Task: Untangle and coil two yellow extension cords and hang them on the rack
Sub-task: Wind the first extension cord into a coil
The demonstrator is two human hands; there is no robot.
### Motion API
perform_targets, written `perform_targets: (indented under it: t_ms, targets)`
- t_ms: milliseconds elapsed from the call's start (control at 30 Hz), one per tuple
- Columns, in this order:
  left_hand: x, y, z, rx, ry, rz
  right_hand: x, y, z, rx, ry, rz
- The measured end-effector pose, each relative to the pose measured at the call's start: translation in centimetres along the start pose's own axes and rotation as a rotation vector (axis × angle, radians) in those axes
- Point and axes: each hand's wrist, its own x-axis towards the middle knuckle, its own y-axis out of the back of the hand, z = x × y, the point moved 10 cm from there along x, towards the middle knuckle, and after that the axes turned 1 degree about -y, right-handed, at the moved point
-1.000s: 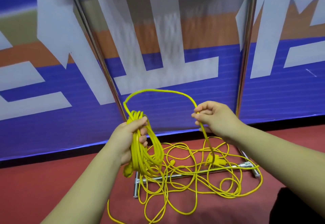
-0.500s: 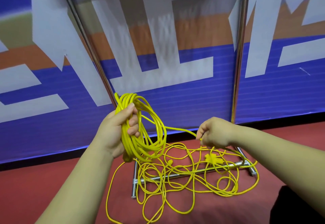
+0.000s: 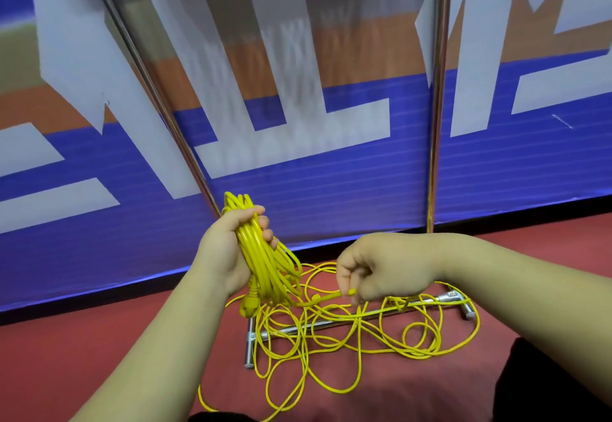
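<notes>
Left hand (image 3: 231,249) is wrapped tight round the coil (image 3: 265,266), gripping the finished loops near their top so they hang free and can't re-tangle; a plug (image 3: 249,305) dangles off the coil's bottom. Right hand (image 3: 381,269) is fisted, pinching the running strand (image 3: 331,297) just beside the coil's lower end, probably placed there to draw slack for the next loop. The rest is a loose tangle (image 3: 364,332) on the red floor (image 3: 99,355), draped over the rack's base bar (image 3: 318,325) between its 2 chrome uprights (image 3: 437,107). Can't tell where cord 1 ends and cord 2 starts. My read: mid-coiling, nothing hung yet, and the base bar is the likely snag point.
</notes>
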Motion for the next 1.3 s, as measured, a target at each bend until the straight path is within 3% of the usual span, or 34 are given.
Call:
perform_targets:
  t_ms: [300,533,700,1000,1300]
  targets:
    - [0.4,-1.4,-2.3,0.241,-0.030,-0.048,-2.4,3.8,-3.8,0.092,0.228,0.240]
    - [0.3,-3.0,-4.9,0.285,0.075,-0.144,-4.2,6.4,-5.4,0.264,0.360,0.396]
    - [-0.9,-5.3,-7.4,0.349,0.179,-0.301,-5.1,8.7,-4.7,0.247,0.352,0.568]
    - [-1.7,-7.5,-8.5,0.175,0.289,-0.326,-7.1,13.0,-0.9,0.392,0.267,0.934]
    - [-2.2,-8.4,-8.1,0.218,0.219,-0.315,-7.1,13.2,0.5,0.429,0.222,0.966]
